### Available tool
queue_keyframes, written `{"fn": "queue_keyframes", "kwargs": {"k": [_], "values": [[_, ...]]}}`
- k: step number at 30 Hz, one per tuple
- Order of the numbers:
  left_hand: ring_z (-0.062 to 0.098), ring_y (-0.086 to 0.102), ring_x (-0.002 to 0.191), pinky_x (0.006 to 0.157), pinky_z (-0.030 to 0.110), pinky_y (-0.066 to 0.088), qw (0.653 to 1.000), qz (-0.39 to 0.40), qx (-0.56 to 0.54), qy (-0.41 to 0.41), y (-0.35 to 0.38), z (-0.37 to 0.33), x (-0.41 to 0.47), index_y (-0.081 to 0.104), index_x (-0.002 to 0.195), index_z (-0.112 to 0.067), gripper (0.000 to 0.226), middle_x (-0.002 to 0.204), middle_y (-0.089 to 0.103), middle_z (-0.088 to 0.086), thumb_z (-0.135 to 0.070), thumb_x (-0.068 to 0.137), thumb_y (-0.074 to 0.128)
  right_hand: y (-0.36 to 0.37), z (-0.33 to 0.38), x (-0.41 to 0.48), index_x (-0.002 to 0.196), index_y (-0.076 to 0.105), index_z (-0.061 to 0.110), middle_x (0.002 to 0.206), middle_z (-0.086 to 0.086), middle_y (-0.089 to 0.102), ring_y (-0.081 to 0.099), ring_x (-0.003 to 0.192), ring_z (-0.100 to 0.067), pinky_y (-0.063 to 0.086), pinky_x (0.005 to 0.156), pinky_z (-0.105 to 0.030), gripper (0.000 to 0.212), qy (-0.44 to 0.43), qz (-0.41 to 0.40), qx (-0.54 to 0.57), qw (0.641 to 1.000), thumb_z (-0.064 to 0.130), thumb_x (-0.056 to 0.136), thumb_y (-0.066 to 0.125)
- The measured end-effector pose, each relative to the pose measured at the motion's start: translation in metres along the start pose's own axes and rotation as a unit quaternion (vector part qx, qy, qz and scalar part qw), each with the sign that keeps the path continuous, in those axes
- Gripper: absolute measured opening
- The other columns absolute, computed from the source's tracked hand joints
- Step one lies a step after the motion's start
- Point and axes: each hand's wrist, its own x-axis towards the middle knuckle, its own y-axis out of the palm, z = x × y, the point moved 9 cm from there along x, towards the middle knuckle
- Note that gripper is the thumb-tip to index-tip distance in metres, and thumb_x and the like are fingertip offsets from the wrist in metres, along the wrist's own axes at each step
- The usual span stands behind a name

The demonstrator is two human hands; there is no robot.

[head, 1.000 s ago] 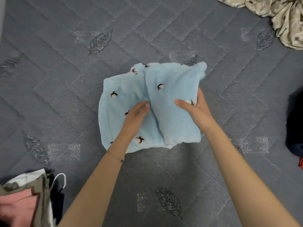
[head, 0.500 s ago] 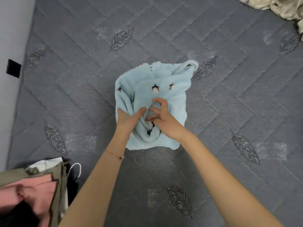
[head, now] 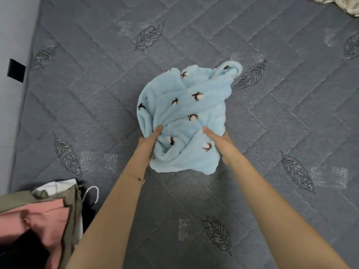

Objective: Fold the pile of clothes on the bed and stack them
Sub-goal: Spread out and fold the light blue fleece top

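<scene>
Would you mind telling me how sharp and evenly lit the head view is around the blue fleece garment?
Head view: soft, even light, no glare; the blue fleece garment is fairly sharp; the clothes stack at lower left looks slightly smeared.

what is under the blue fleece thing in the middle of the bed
Only the grey quilted bed cover shows around the blue fleece. The left hand and right hand grip its near edge; their fingers underneath are hidden, as is anything else there.

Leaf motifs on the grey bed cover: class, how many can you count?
7 leaf motifs: top centre, upper left, right of the blue garment, cut off at the right edge, lower left, lower right, bottom centre. The garment may hide more.
</scene>
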Motion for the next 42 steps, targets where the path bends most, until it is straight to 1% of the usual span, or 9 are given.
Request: {"fn": "queue_keyframes", "kwargs": {"k": [8,16,23,27,30,32,35,37,42], "values": [[0.017,0.069,0.102,0.075,0.025,0.057,0.988,0.082,-0.112,0.06,-0.003,0.015,-0.018,0.063,0.119,-0.012,0.032,0.111,0.073,0.005,-0.022,0.089,0.068,-0.001,-0.003,-0.031,0.122,0.061,0.026,0.111,0.007,0.072,0.069,0.101,-0.012,0.058,0.078,-0.027,0.054,-0.016,0.1,-0.064,0.993,0.029,0.074,0.083],[0.009,0.071,0.091,0.067,0.018,0.056,0.984,0.119,0.105,0.084,-0.029,0.034,-0.055,0.065,0.107,-0.019,0.016,0.095,0.075,-0.005,-0.022,0.091,0.065,-0.004,-0.116,-0.11,0.119,0.062,0.023,0.107,0.005,0.074,0.069,0.103,-0.014,0.056,0.084,-0.03,0.078,0.169,0.149,-0.106,0.968,0.041,0.049,0.089],[0.009,0.071,0.088,0.066,0.017,0.055,0.954,0.177,0.218,0.104,-0.01,0.043,-0.072,0.068,0.105,-0.02,0.016,0.094,0.075,-0.008,-0.022,0.089,0.069,0.001,-0.188,-0.145,0.123,0.061,0.025,0.112,0.003,0.072,0.065,0.11,-0.019,0.055,0.083,-0.037,0.071,0.241,0.161,-0.046,0.956,0.045,0.059,0.085],[0.019,0.062,0.111,0.093,0.033,0.052,0.939,0.111,0.292,0.147,-0.009,0.032,-0.073,0.06,0.119,-0.019,0.031,0.114,0.067,-0.004,-0.03,0.09,0.067,-0.008,-0.175,-0.146,0.124,0.059,0.025,0.114,0.001,0.07,0.066,0.105,-0.018,0.054,0.091,-0.041,0.073,0.221,0.162,-0.159,0.948,0.062,0.063,0.074],[0.024,0.045,0.124,0.103,0.042,0.041,0.884,-0.06,0.389,0.251,-0.033,0.01,-0.091,0.045,0.135,-0.015,0.058,0.135,0.047,0.006,-0.04,0.088,0.069,-0.009,-0.151,-0.148,0.118,0.059,0.016,0.107,-0.006,0.071,0.069,0.093,-0.016,0.058,0.083,-0.032,0.071,0.22,0.207,-0.366,0.88,0.071,0.074,0.061],[0.026,0.048,0.111,0.094,0.039,0.042,0.819,-0.111,0.4,0.396,-0.034,-0.005,-0.128,0.054,0.117,-0.012,0.041,0.121,0.05,0.008,-0.034,0.087,0.07,-0.004,-0.122,-0.141,0.1,0.064,0.01,0.094,-0.008,0.073,0.071,0.083,-0.016,0.058,0.075,-0.026,0.056,0.159,0.213,-0.458,0.848,0.063,0.082,0.061],[0.023,0.049,0.094,0.082,0.032,0.04,0.75,-0.038,0.465,0.469,-0.018,0.012,-0.16,0.06,0.097,-0.011,0.024,0.098,0.059,0.003,-0.029,0.086,0.071,0.008,-0.058,-0.125,0.076,0.071,0.007,0.067,0.002,0.07,0.065,0.063,-0.007,0.054,0.064,-0.022,0.041,-0.046,0.085,-0.452,0.887,0.047,0.081,0.072],[0.02,0.05,0.092,0.083,0.035,0.044,0.753,0.005,0.49,0.44,-0.02,0.03,-0.161,0.06,0.098,-0.011,0.027,0.096,0.06,0.001,-0.029,0.083,0.073,0.014,-0.017,-0.127,0.086,0.073,0.012,0.071,0.007,0.067,0.058,0.065,-0.001,0.047,0.067,-0.02,0.028,-0.188,-0.013,-0.382,0.905,0.039,0.078,0.079],[0.007,0.04,0.114,0.095,0.02,0.033,0.784,0.082,0.485,0.379,-0.043,0.051,-0.149,0.05,0.118,-0.01,0.052,0.124,0.043,-0.007,-0.028,0.078,0.079,0.042,0.003,-0.117,0.139,0.046,0.026,0.131,0.001,0.048,0.04,0.121,-0.021,0.028,0.102,-0.033,0.076,-0.308,-0.031,-0.543,0.781,0.05,0.074,0.077]]}}
